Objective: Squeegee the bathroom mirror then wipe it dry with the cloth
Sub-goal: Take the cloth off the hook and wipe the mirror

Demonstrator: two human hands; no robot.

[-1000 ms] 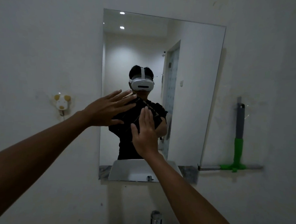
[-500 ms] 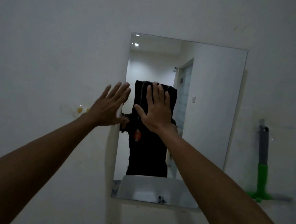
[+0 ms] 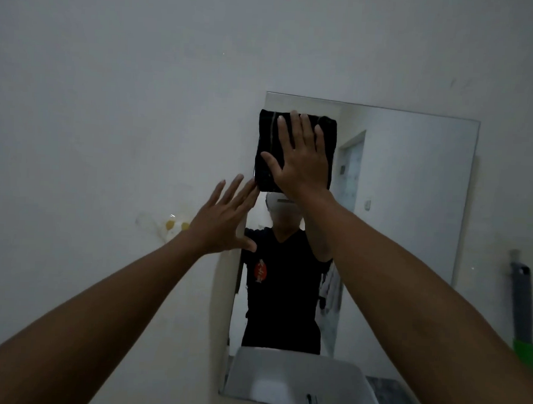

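A frameless rectangular mirror (image 3: 413, 209) hangs on the white wall. A folded black cloth (image 3: 268, 146) lies flat against the glass near its top left corner. My right hand (image 3: 298, 160) presses on the cloth with the palm flat and fingers spread. My left hand (image 3: 224, 221) is flat and spread at the mirror's left edge, below and left of the cloth, holding nothing. The squeegee (image 3: 523, 311), grey handle above a green part, hangs on the wall at the far right, away from both hands.
A small white wall hook with yellow dots (image 3: 174, 226) sits left of the mirror, partly behind my left wrist. The mirror reflects a person in a dark shirt and a white basin (image 3: 296, 379). Bare white wall (image 3: 110, 101) surrounds the mirror.
My right hand has slid the cloth up the glass from the mirror's middle to its top left corner. The left hand stayed at the left edge. The view has tilted up and left.
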